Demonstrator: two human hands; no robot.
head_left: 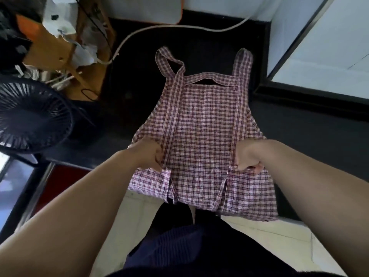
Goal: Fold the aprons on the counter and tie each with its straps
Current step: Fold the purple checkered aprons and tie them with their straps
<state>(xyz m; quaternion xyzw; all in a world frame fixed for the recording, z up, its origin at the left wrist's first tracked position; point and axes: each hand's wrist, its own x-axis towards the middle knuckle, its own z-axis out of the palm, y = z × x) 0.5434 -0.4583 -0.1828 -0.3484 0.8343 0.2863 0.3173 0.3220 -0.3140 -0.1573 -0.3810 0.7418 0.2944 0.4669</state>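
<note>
A red-and-white checked apron lies spread on the black counter, its bib end away from me and its lower edge hanging over the near counter edge. Two shoulder straps loop at the far end, the left strap and the right strap. My left hand grips the apron's left side with curled fingers. My right hand grips the right side the same way, at about waist level. Long strap bands run down the cloth between my hands.
A black fan stands at the left. Behind it lie cluttered items with orange and white parts. A white cable curves across the far counter. A white surface with a dark frame borders the right.
</note>
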